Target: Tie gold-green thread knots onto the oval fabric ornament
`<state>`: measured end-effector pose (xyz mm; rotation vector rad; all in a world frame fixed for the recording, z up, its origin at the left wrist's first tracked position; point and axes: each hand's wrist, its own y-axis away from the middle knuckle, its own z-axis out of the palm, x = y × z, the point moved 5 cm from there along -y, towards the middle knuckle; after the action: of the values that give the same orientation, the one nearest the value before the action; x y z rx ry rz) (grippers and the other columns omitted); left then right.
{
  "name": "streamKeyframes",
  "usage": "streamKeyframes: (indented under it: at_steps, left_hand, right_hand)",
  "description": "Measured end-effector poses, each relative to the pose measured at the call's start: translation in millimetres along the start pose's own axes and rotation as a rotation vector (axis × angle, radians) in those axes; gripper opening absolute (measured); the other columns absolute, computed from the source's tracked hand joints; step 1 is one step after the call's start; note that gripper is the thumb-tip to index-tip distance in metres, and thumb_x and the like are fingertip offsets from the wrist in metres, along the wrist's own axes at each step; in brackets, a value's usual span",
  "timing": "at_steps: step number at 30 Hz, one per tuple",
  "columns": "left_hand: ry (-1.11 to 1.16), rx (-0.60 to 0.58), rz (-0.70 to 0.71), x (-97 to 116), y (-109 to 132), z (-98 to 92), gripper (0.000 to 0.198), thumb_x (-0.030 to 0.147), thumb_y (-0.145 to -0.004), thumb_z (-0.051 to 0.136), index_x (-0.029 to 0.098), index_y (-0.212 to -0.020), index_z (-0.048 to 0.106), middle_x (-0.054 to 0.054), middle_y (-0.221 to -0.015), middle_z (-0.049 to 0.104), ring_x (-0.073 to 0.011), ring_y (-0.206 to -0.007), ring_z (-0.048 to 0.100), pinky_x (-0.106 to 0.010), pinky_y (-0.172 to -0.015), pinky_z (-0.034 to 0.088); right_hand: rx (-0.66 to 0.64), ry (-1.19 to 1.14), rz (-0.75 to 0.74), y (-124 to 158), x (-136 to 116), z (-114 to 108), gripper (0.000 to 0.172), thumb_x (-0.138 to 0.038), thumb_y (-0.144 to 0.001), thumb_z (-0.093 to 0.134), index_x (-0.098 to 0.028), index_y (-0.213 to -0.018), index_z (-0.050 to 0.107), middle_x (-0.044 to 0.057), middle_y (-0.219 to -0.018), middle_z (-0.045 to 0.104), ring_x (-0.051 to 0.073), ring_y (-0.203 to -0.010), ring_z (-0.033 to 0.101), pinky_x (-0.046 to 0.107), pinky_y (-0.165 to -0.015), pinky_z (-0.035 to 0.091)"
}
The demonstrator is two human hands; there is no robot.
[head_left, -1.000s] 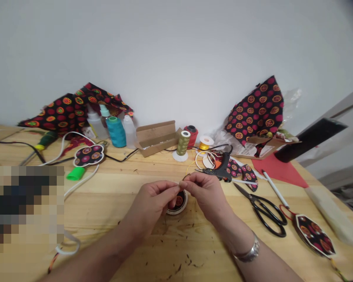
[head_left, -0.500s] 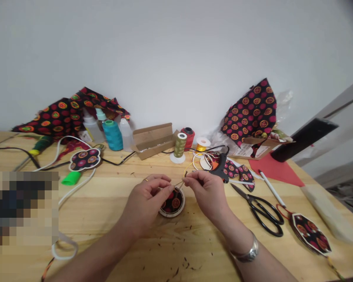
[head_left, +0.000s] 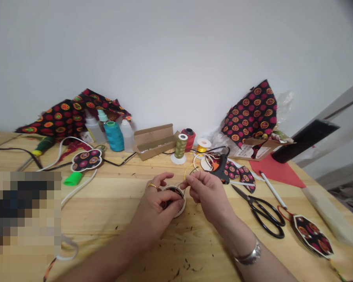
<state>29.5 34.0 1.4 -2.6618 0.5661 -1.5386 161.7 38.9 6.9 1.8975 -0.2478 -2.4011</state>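
A round disc (head_left: pixel 174 191) covered in dark patterned fabric, with a pale rim, lies on the wooden table. My left hand (head_left: pixel 154 203), with a ring on one finger, has its thumb pressed across the top of the disc and its fingers round the far side. Just right of the disc, my right hand (head_left: pixel 207 196) pinches a thin cord (head_left: pixel 184 192) between thumb and fingertips. The cord runs down to the disc's edge. My left hand covers much of the disc.
Black-handled scissors (head_left: pixel 260 211) and an octagonal fabric piece (head_left: pixel 313 235) lie to the right. Behind stand a green thread spool (head_left: pixel 181 147), a cardboard box (head_left: pixel 155 143) and a glue gun (head_left: pixel 222 170). A flower-shaped fabric piece (head_left: pixel 86 159) sits left among cables.
My left thumb has come down onto the disc and covers more of it. My right hand has shifted slightly, still pinching the cord. The view has tilted a little.
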Motion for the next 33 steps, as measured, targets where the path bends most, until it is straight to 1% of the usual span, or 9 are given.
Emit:
streamKeyframes:
  at_steps: [5,8,11,13,16,18,21,26,33]
  left_hand:
    - [0.095,-0.039,-0.018,1,1,-2.4,0.014,0.024,-0.073,0.057,0.021,-0.065,0.068,-0.007,-0.129,0.040,-0.0270,-0.116,0.040,-0.041,-0.097,0.033]
    - [0.314,0.102,-0.120,-2,0,-13.6,0.012,0.025,-0.075,0.055,0.019,-0.065,0.059,-0.008,-0.129,0.042,-0.0271,-0.121,0.038,-0.041,-0.100,0.030]
    - [0.597,0.208,-0.175,-7,-1,-17.6,0.008,0.027,-0.078,0.054,0.020,-0.075,0.055,-0.006,-0.128,0.047,-0.0227,-0.117,0.044,-0.036,-0.097,0.034]
    - [0.694,0.135,-0.212,-8,-2,-11.3,0.013,0.029,-0.080,0.054,0.021,-0.089,0.056,-0.005,-0.118,0.056,-0.0204,-0.110,0.051,-0.032,-0.091,0.039]
    - [0.688,-0.051,-0.281,-5,0,1.3,0.027,0.033,-0.082,0.051,0.019,-0.104,0.056,-0.004,-0.095,0.065,-0.0183,-0.089,0.059,-0.029,-0.078,0.045]
    - [0.649,-0.104,-0.302,-3,0,4.3,0.028,0.034,-0.083,0.048,0.019,-0.105,0.057,-0.002,-0.081,0.065,-0.0163,-0.075,0.059,-0.026,-0.069,0.045]
    - [0.565,-0.096,-0.295,-1,-1,2.2,0.026,0.034,-0.082,0.049,0.018,-0.097,0.062,0.000,-0.072,0.063,-0.0145,-0.066,0.055,-0.024,-0.060,0.042]
    - [0.477,-0.134,-0.201,1,-4,0.9,0.020,0.030,-0.079,0.051,0.018,-0.076,0.067,0.000,-0.069,0.063,-0.0148,-0.066,0.053,-0.024,-0.063,0.042]
    - [0.475,-0.120,-0.334,1,-5,-2.9,0.017,0.028,-0.073,0.057,0.016,-0.066,0.068,-0.002,-0.062,0.064,-0.0136,-0.058,0.052,-0.023,-0.056,0.040]
  right_hand:
    - [-0.028,-0.064,0.010,1,1,2,0.025,-0.032,-0.065,0.068,-0.015,-0.062,0.049,-0.004,-0.050,0.055,0.002,-0.037,0.031,0.017,-0.038,0.018]
    - [-0.035,-0.021,0.011,0,2,1,0.024,-0.032,-0.065,0.067,-0.015,-0.061,0.050,-0.005,-0.048,0.053,0.003,-0.037,0.032,0.017,-0.038,0.019]
    - [-0.056,0.060,0.023,2,2,4,0.021,-0.030,-0.066,0.066,-0.015,-0.059,0.052,-0.005,-0.047,0.052,0.003,-0.038,0.034,0.018,-0.037,0.020]
    - [-0.069,0.104,0.024,3,2,7,0.021,-0.029,-0.066,0.065,-0.015,-0.057,0.052,-0.005,-0.046,0.052,0.003,-0.038,0.035,0.018,-0.037,0.020]
    - [-0.082,0.135,0.026,5,2,11,0.019,-0.027,-0.066,0.064,-0.016,-0.055,0.053,-0.005,-0.045,0.052,0.004,-0.037,0.038,0.018,-0.037,0.023]
    - [-0.091,0.144,0.033,5,3,12,0.017,-0.026,-0.066,0.063,-0.016,-0.056,0.053,-0.005,-0.044,0.053,0.004,-0.037,0.041,0.018,-0.039,0.027]
    - [-0.107,0.160,0.042,3,6,11,0.017,-0.026,-0.065,0.064,-0.016,-0.056,0.054,-0.005,-0.043,0.053,0.006,-0.038,0.044,0.019,-0.040,0.031]
    - [-0.108,0.213,0.019,0,6,8,0.018,-0.026,-0.066,0.065,-0.015,-0.056,0.055,-0.005,-0.043,0.054,0.005,-0.037,0.042,0.018,-0.039,0.030]
    - [-0.109,0.190,0.014,3,3,9,0.018,-0.027,-0.065,0.068,-0.015,-0.057,0.056,-0.005,-0.043,0.055,0.005,-0.037,0.042,0.018,-0.039,0.032]
